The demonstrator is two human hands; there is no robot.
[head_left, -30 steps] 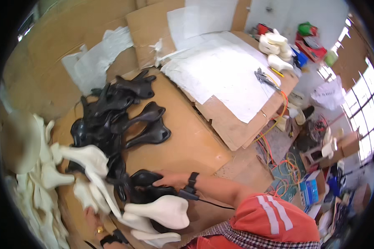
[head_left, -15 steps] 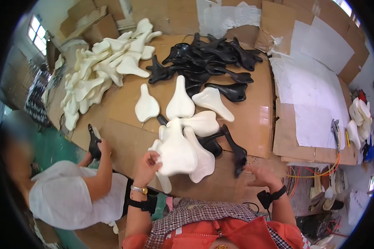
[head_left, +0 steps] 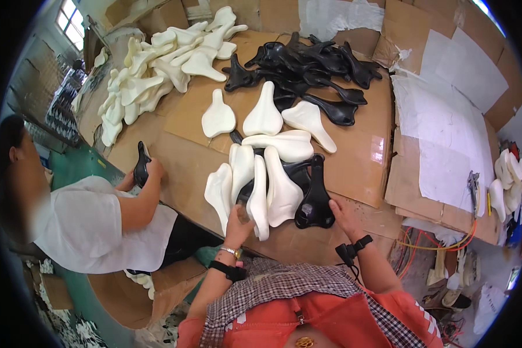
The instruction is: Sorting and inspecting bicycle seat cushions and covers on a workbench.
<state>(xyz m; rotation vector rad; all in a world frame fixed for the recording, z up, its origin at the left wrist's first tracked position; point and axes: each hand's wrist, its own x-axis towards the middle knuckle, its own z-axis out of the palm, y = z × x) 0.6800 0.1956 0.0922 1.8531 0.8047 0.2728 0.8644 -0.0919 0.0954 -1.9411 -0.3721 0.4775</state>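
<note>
Resting the right hand, in the head view, against the right edge of a black saddle-shaped piece at lower centre-right, with fingers extended along one side and not wrapped around it. Placing the left hand at lower centre, by the bottom end of a narrow white piece, with fingers partly bent. Cannot tell whether pinching it or merely touching.

Could skid or twist the black piece across the cardboard, for want of contact from the opposite side. Could also drag or tip the wide white piece just left of it, because of the close packing and overlap with dark parts underneath. Could knock over the narrow white piece, seemingly tilted on edge, by moving the left wrist sideways, or send it off the near table edge, being so close to it. Might snag the right wristband or its cable on a corner, too, when reaching across. Less likely to bump the co-worker's hand, at centre-left and well apart, around another black piece.
</note>
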